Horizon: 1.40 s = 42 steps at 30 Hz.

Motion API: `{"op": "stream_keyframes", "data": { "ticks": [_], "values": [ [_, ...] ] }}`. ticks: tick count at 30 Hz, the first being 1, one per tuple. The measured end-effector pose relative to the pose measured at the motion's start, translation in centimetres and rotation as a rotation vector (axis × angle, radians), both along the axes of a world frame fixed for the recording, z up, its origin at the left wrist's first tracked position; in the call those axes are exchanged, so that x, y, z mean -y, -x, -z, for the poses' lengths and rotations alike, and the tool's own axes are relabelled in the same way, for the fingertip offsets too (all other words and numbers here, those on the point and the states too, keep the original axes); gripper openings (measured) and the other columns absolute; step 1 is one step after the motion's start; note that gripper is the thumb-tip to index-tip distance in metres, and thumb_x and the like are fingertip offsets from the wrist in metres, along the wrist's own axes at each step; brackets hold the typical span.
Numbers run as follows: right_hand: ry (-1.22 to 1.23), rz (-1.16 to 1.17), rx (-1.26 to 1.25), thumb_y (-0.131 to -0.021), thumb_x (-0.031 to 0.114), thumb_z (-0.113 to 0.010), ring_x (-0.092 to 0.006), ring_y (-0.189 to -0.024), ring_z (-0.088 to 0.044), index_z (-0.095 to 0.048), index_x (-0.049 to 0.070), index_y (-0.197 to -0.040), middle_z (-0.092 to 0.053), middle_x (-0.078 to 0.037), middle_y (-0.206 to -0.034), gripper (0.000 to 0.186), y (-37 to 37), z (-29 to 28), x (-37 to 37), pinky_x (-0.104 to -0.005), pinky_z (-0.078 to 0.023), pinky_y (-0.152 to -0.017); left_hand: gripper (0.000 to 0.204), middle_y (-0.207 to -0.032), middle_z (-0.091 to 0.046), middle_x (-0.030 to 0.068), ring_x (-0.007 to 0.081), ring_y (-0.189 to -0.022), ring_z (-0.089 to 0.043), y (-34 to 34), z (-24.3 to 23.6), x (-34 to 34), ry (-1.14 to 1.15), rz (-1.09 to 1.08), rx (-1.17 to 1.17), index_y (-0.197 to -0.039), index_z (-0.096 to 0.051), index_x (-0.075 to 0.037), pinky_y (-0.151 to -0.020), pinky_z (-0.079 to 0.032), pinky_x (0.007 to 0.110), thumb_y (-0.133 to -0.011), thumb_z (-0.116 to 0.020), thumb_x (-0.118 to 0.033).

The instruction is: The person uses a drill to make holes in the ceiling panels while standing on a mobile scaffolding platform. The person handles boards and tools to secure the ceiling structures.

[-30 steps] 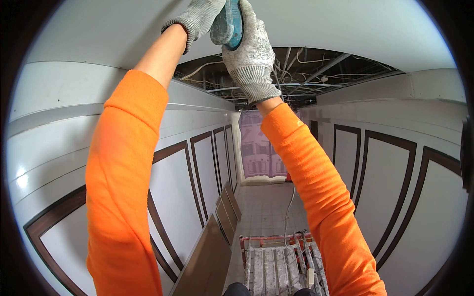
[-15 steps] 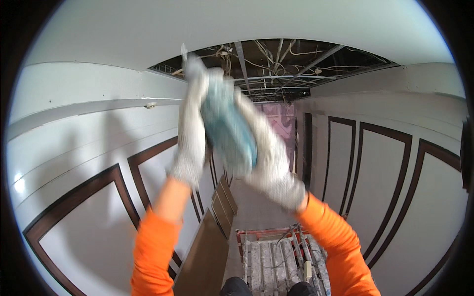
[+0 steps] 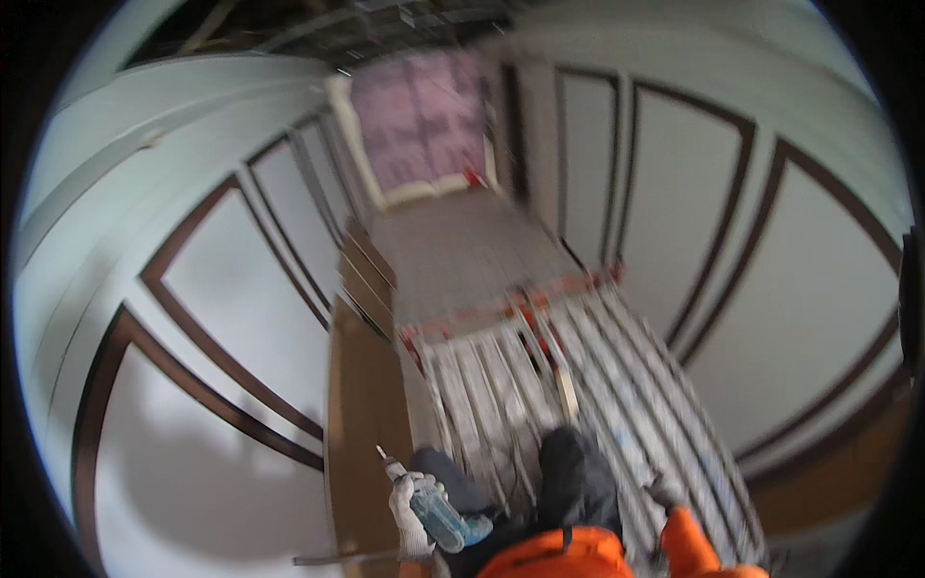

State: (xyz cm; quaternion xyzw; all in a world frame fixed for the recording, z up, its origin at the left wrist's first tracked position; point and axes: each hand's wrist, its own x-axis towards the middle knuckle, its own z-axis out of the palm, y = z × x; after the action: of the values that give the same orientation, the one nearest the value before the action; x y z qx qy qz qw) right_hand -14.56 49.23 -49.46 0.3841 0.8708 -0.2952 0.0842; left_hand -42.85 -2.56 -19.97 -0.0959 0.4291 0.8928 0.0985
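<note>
In my left hand [image 3: 409, 511], gloved in white knit, is a teal power drill [image 3: 438, 518]. The fingers wrap round its body near the front, and the slim bit points up and left. The drill sits low in front of my waist, beside my left leg. My right hand [image 3: 663, 491] hangs apart from it, low on the right over the slatted platform [image 3: 617, 385]. It looks dark and blurred, so its fingers are hard to make out.
I stand on the slatted platform, which has red-edged ends and a small pale block [image 3: 568, 393]. Brown boards [image 3: 371, 414] lean along the left wall. Dark-framed panels [image 3: 694, 183] line both walls. Pink sheeting [image 3: 419, 120] covers the corridor's far end, below an opened ceiling [image 3: 385, 29].
Both hands have come down from the ceiling, where they were raised together at the drill. My right hand has left it; the left keeps hold. The view has tilted down.
</note>
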Motion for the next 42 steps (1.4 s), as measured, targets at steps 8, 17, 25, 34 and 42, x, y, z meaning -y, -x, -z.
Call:
{"op": "stream_keyframes", "data": {
  "ticks": [8,17,25,34,42],
  "values": [
    [0.027,0.508,0.356,-0.090,0.031,-0.067,-0.0350,-0.093,-0.072,-0.071,0.005,-0.109,-0.074,-0.020,-0.103,0.032,-18.1,-0.1,6.9,-0.0490,-0.056,-0.079,0.035,-0.106,-0.062,0.0099,0.0254,-0.093,-0.063,-1.4,-1.1,1.1,0.154,0.094,0.022,-0.115,-0.059,-0.011,-0.080,-0.056,0.039,-0.107,-0.048,-0.043],
    [-0.061,0.898,0.302,-0.089,0.033,-0.064,-0.0374,-0.108,-0.070,-0.078,0.005,-0.106,-0.075,-0.021,-0.107,0.035,-26.0,-1.0,13.3,-0.0483,-0.054,-0.096,0.041,-0.116,-0.062,0.0096,0.0240,-0.100,-0.063,-0.4,-1.1,-0.5,0.380,0.195,0.039,-0.123,-0.055,-0.008,-0.088,-0.055,0.038,-0.109,-0.046,-0.045],
    [-0.125,0.698,0.340,-0.091,0.035,-0.066,-0.0375,-0.114,-0.069,-0.075,0.021,-0.117,-0.074,-0.017,-0.121,0.031,-17.3,4.4,10.8,-0.0478,-0.055,-0.097,0.042,-0.115,-0.061,0.0120,0.0263,-0.101,-0.063,-0.1,-1.1,0.0,0.354,0.213,0.065,-0.124,-0.055,-0.008,-0.088,-0.056,0.040,-0.108,-0.047,-0.045],
    [-0.063,0.559,0.418,-0.091,0.036,-0.067,-0.0360,-0.104,-0.071,-0.074,0.013,-0.113,-0.075,-0.017,-0.113,0.032,-14.5,6.8,8.6,-0.0466,-0.055,-0.090,0.041,-0.111,-0.063,0.0153,0.0291,-0.096,-0.065,-1.7,-1.6,0.4,0.269,0.063,0.185,-0.120,-0.057,-0.005,-0.082,-0.059,0.043,-0.110,-0.044,-0.042],
    [-0.038,0.523,0.399,-0.092,0.036,-0.069,-0.0346,-0.094,-0.073,-0.074,0.007,-0.110,-0.076,-0.017,-0.106,0.035,-15.9,7.1,8.8,-0.0455,-0.056,-0.085,0.041,-0.107,-0.061,0.0151,0.0308,-0.097,-0.063,-2.1,-2.0,-0.7,0.394,-0.021,0.123,-0.118,-0.056,-0.005,-0.084,-0.056,0.042,-0.104,-0.055,-0.044]
  ]
}}
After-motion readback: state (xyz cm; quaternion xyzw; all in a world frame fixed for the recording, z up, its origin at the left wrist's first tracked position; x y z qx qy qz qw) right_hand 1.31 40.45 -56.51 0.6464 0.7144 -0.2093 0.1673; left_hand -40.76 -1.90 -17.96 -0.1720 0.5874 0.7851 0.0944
